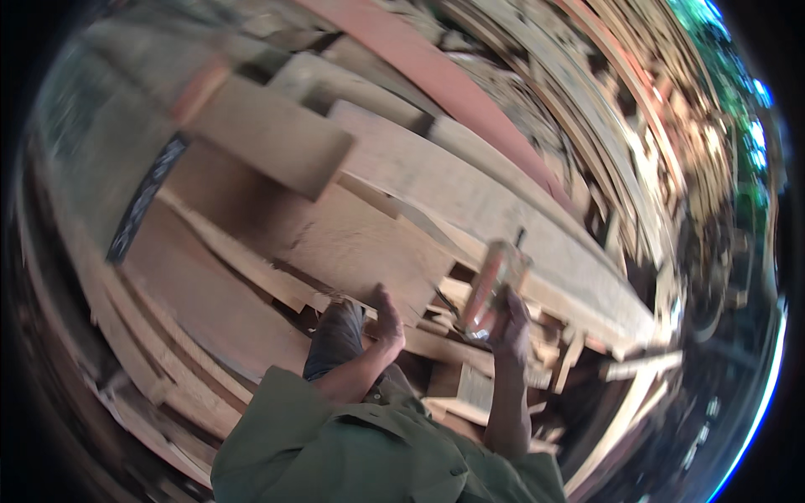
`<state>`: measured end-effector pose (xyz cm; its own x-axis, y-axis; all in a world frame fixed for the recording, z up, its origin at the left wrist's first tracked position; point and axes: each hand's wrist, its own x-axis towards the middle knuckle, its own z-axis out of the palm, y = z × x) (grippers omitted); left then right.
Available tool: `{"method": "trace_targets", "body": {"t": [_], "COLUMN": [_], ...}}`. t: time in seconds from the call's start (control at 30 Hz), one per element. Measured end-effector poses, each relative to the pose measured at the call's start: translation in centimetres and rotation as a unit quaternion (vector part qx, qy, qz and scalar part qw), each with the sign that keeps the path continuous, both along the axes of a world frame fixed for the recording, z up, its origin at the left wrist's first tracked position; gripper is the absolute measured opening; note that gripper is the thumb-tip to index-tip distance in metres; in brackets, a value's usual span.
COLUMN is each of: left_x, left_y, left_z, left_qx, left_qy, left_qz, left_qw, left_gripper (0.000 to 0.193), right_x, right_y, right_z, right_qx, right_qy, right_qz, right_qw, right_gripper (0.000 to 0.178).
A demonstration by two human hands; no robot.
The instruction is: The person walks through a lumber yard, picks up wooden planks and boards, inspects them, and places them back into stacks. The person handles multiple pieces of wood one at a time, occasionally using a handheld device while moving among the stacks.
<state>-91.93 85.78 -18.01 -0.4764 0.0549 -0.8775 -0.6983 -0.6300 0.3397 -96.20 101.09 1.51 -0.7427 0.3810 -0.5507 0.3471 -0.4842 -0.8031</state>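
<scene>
My right hand (508, 325) is wrapped round a blurred, partly see-through bottle-like container (493, 285) with reddish-orange patches. A thin black tip sticks up from its top end, and something dark and thin shows at its lower left. Only the back and side of the fingers show, so the full grip is hidden. My left hand (389, 325) is held in front of my body, fingers stretched out, with nothing in it. Just beyond that hand lies a wide brown board (369, 251).
Another short, thick board (268, 134) rests across the boards at the left. A long pale plank (470, 184) and a reddish plank (453, 75) run diagonally behind. Loose wood strips (620, 369) jut out at the right. A black strip with markings (144, 201) lies at the left.
</scene>
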Motion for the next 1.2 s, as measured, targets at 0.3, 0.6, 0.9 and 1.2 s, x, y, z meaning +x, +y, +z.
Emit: {"method": "trace_targets", "body": {"t": [0.3, 0.6, 0.9, 1.2], "left_x": [-0.3, -1.7, -1.9, -2.0], "left_y": [2.0, 1.7, 3.1, 2.7], "left_z": [-3.0, -0.5, -1.9, -1.8], "left_qx": [-0.152, -0.16, -0.102, -0.128], "left_qy": [-0.058, 0.039, 0.043, 0.03], "left_qz": [-0.084, -0.042, 0.03, -0.018], "left_qw": [0.983, 0.986, 0.993, 0.991], "left_gripper": [0.082, 0.072, 0.064, 0.059], "right_x": [0.2, -0.1, 0.5, -0.2], "right_y": [2.1, 0.1, 0.1, -0.3], "right_z": [-2.1, -1.2, -1.1, 0.0], "right_qx": [0.0, 0.013, 0.029, 0.021], "right_qy": [0.027, 0.004, 0.001, 0.021], "right_qz": [0.059, 0.022, 0.019, 0.09], "right_qw": [0.998, 1.0, 0.999, 0.996], "right_gripper": [0.037, 0.033, 0.035, 0.046]}}
